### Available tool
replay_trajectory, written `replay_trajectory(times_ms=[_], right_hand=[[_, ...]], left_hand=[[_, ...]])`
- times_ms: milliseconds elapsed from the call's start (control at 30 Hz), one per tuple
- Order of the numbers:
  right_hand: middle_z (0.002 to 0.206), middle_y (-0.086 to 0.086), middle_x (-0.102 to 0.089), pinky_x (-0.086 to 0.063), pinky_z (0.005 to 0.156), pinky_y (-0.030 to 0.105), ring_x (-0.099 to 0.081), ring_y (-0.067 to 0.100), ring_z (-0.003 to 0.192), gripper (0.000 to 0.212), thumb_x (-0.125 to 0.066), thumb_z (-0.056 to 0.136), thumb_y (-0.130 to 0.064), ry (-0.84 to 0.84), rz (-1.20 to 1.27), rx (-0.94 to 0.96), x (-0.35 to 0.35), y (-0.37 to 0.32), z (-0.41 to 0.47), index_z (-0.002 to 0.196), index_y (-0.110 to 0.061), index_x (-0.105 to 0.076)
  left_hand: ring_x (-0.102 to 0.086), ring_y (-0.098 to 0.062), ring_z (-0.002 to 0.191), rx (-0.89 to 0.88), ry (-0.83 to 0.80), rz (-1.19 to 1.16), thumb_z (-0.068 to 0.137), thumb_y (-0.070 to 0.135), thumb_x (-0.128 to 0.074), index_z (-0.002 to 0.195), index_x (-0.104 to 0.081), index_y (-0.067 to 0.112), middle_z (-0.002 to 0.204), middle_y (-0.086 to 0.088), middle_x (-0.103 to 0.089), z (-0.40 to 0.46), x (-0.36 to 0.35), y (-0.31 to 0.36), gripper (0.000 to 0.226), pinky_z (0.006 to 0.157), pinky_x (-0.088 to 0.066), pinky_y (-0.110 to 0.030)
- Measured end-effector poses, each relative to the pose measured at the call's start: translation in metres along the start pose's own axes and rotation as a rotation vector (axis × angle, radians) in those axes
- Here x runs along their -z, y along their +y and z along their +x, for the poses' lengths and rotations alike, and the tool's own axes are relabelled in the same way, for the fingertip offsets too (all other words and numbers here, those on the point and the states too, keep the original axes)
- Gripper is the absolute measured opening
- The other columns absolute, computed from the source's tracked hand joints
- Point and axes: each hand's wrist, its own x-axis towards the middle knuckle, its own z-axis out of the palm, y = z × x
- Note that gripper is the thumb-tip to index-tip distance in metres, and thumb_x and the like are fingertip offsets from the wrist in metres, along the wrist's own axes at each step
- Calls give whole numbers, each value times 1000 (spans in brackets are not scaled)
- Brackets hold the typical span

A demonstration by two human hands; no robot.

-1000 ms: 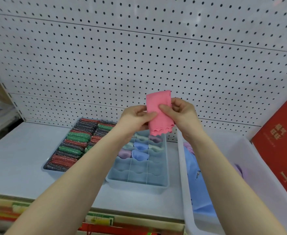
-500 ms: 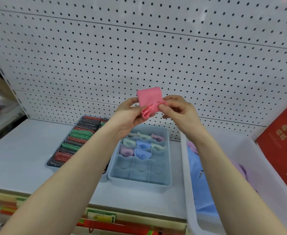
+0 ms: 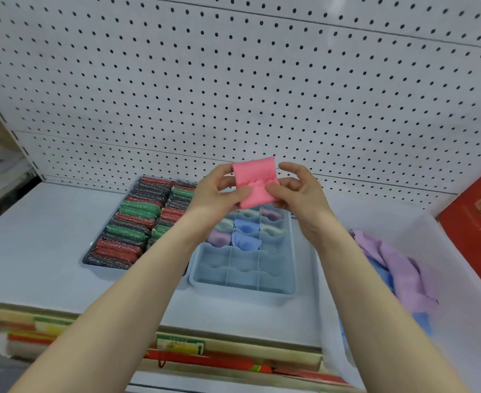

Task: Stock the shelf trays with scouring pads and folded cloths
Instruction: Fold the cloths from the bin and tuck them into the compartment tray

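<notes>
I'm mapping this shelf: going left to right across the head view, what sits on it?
Scouring pad tray → blue divided tray → white bin of loose cloths → red box.

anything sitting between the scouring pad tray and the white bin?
Yes: the blue divided tray stands between the scouring pad tray and the white bin on the shelf, per the head view.

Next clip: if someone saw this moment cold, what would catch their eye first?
The bright pink cloth, folded small and pinched between the left hand and right hand, held up at centre frame before the white pegboard. Below it sits a blue divided tray, with folded cloths only in its far cells. Left of that is a tray of scouring pads packed in red, green and dark rows.
</notes>
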Motion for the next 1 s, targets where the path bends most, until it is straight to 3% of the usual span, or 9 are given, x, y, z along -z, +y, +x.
replay_trajectory(times_ms=[67,167,367,467,533,667,733,833,1000], right_hand=[[95,2,-68,-52,69,30,-64,18,79,41,-66,88,-2,-135,47,-81,0,8,-1,124,-20,-58],[86,0,-66,-51,64,23,-62,11,71,27,-55,90,8,-267,152,-113,-2,20,-5,98,-16,-67],[63,-3,-62,-47,57,17,-58,9,56,36,-44,83,20,-83,8,-43,-21,46,-9,68,-7,-61],[79,8,-64,-54,74,34,-61,22,76,37,-39,82,15,-39,-68,-105,-22,52,-8,71,-8,-66],[86,6,-66,-53,70,31,-61,19,79,27,-46,89,0,-8,-94,-164,-13,52,-4,84,-11,-70],[98,11,-72,-53,80,32,-65,16,89,26,-62,95,-27,-234,-312,-248,7,55,6,110,-8,-72],[90,6,-72,-51,78,30,-64,12,84,17,-67,92,-18,-219,-374,-218,13,59,10,103,-8,-74],[79,6,-66,-43,68,32,-56,19,70,15,-71,83,-10,-41,-838,-92,21,75,18,97,-7,-74],[96,16,-67,-40,77,37,-59,35,94,25,-63,79,-8,61,-1247,-37,-2,111,12,103,-13,-67]], left_hand=[[-70,-17,92,-6,-38,-20,90,-2,-64,119,-62,12,107,-5,-71,0,10,-7,33,70,-59,-28],[-69,-17,94,5,-113,14,91,-3,-61,115,-67,5,105,-4,-71,-3,22,-19,26,75,-59,-31],[-72,-23,92,207,-145,-168,94,16,-62,104,-67,10,105,-9,-70,-1,35,-39,13,75,-58,-33],[-73,-19,83,173,-110,-24,89,6,-68,99,-66,5,105,-9,-64,3,34,-52,11,73,-60,-31],[-73,-22,83,174,-164,4,87,1,-68,98,-67,5,107,-7,-64,8,29,-57,12,74,-60,-30],[-73,-16,89,127,-328,45,88,0,-67,95,-66,12,103,0,-70,21,15,-65,14,73,-56,-20],[-70,-9,93,71,-339,184,87,1,-68,103,-62,15,103,7,-69,27,9,-75,22,69,-53,-14],[-60,-19,112,-92,-351,714,85,7,-68,120,-60,16,121,-1,-64,38,13,-102,37,91,-47,-27],[-51,-27,125,-210,-515,1091,88,7,-62,132,-58,14,137,-3,-57,39,17,-134,45,102,-37,-33]])
